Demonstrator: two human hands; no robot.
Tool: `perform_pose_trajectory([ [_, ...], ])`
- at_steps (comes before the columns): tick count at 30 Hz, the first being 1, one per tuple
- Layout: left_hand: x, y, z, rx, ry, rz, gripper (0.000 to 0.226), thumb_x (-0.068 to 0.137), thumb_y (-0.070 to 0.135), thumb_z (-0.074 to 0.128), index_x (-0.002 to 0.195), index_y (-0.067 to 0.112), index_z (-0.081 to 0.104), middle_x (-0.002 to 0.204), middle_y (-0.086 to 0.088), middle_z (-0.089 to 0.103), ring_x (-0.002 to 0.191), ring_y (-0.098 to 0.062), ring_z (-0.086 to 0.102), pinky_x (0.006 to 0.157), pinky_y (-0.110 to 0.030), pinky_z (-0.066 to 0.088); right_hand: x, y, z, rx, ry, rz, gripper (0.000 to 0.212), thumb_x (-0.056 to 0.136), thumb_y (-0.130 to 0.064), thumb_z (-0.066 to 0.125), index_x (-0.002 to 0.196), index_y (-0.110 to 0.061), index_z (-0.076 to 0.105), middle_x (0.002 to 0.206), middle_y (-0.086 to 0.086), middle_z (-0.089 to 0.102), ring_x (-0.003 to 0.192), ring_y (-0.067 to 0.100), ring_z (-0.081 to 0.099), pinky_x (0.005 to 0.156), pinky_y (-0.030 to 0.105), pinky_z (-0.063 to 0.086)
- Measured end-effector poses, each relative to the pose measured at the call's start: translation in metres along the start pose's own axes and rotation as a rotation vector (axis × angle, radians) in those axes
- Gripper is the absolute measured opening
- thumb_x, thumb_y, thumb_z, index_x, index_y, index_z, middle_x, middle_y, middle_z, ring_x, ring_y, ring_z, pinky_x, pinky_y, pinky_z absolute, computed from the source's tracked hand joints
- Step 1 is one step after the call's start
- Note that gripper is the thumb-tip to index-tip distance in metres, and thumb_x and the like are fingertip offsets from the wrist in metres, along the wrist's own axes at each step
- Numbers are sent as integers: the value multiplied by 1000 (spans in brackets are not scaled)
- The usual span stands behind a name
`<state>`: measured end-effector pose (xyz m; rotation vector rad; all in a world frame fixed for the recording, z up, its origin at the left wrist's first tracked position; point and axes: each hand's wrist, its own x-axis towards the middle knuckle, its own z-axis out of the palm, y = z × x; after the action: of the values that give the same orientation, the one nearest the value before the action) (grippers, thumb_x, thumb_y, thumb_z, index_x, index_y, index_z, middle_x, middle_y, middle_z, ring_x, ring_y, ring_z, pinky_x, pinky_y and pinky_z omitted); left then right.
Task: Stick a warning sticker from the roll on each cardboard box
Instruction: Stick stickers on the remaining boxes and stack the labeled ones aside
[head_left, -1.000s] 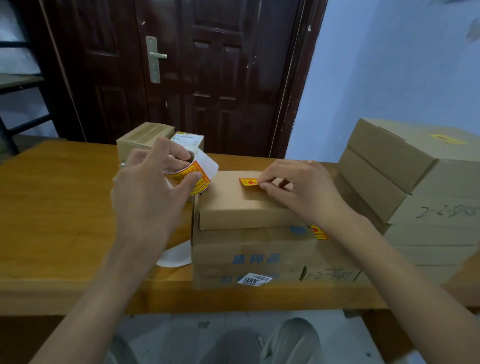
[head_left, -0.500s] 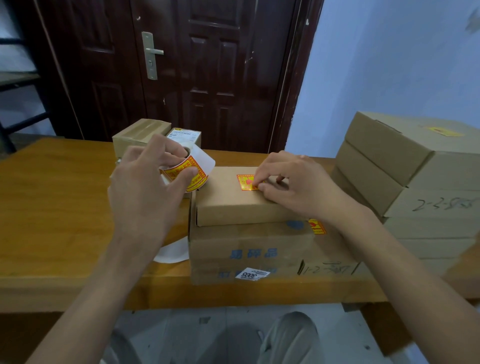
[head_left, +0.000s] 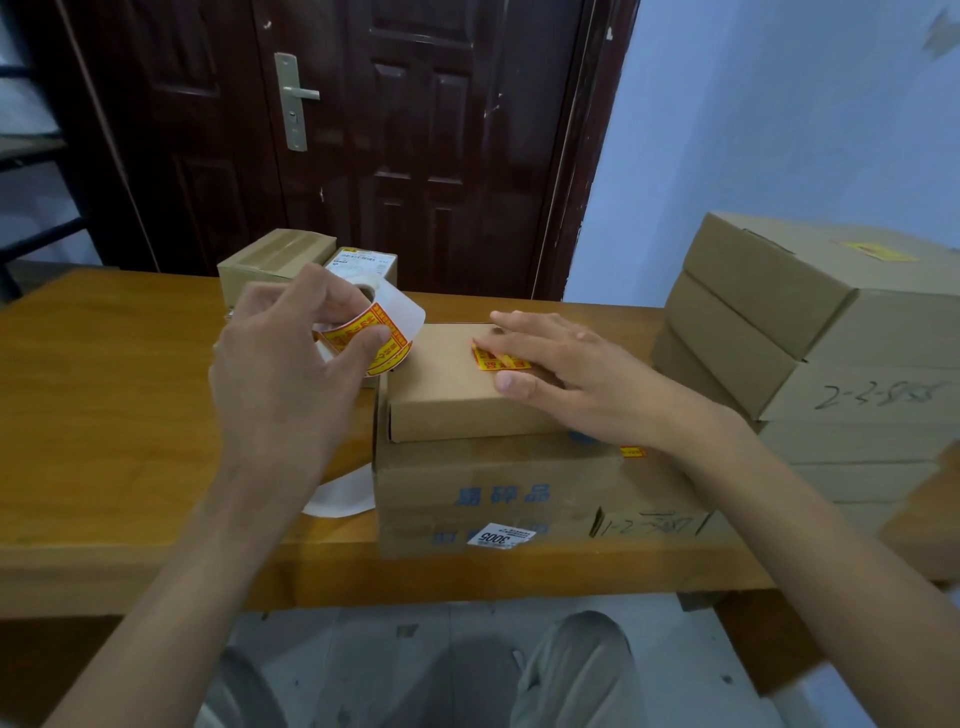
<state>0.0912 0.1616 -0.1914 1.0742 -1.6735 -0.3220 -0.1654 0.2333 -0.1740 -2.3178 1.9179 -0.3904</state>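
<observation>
The left hand (head_left: 291, 374) grips the sticker roll (head_left: 369, 332) above the wooden table (head_left: 104, 395), fingers and thumb curled round it; white backing strip (head_left: 343, 493) trails down. Right of the roll, a small cardboard box (head_left: 441, 395) sits on a larger box (head_left: 488, 493). The right hand (head_left: 587, 374) lies flat, fingers straight, pressing the warning sticker (head_left: 493, 359) onto the small box's top. Stacked boxes (head_left: 810, 332) stand at far right.
</observation>
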Motion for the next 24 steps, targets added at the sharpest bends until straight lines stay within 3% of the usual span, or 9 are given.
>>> perform_pose_trajectory([
  [4, 2, 3, 0, -28, -7, -10, 23, 84, 34, 85, 101, 30, 69, 118, 1, 66, 110, -15, 65, 87, -48, 61, 2, 0, -14, 171, -7, 39, 97, 83, -89, 51, 164, -47, 19, 170, -13, 31, 155, 10, 31, 124, 52, 34],
  [8, 4, 12, -1, -30, -8, 7, 23, 85, 36, 83, 102, 30, 69, 122, 3, 64, 109, -14, 65, 86, -48, 62, 9, 3, -28, 226, -216, 61, 111, 81, -70, 76, 166, -49, 7, 171, -12, 26, 155, 9, 29, 127, 43, 29],
  [12, 10, 24, -3, -35, 5, 44, 23, 86, 37, 83, 102, 30, 68, 114, 13, 58, 109, -14, 66, 85, -47, 62, 10, 8, -35, 274, -237, 79, 110, 88, -47, 80, 166, -47, 3, 170, -11, 25, 153, 9, 30, 122, 32, 30],
  [16, 14, 32, -4, -67, 17, 65, 23, 85, 35, 84, 102, 27, 70, 119, 4, 64, 108, -10, 65, 86, -41, 61, 10, 12, -46, 235, -307, 152, 112, 81, -47, 76, 164, -52, 1, 170, -11, 26, 154, 13, 31, 124, 35, 31],
  [20, 12, 39, 1, -102, 1, 56, 22, 86, 32, 84, 102, 26, 69, 113, 12, 57, 106, -8, 63, 88, -36, 59, 3, 17, -47, 279, -276, 207, 112, 78, -48, 77, 164, -48, 5, 164, -11, 36, 149, 12, 39, 123, 35, 35],
  [24, 9, 42, 5, -101, -15, 75, 22, 86, 30, 84, 99, 27, 67, 111, 12, 59, 104, -4, 58, 84, -27, 53, -18, 23, -41, 290, -268, 198, 103, 83, -47, 78, 163, -41, 14, 167, -15, 28, 150, 6, 33, 119, 26, 31],
])
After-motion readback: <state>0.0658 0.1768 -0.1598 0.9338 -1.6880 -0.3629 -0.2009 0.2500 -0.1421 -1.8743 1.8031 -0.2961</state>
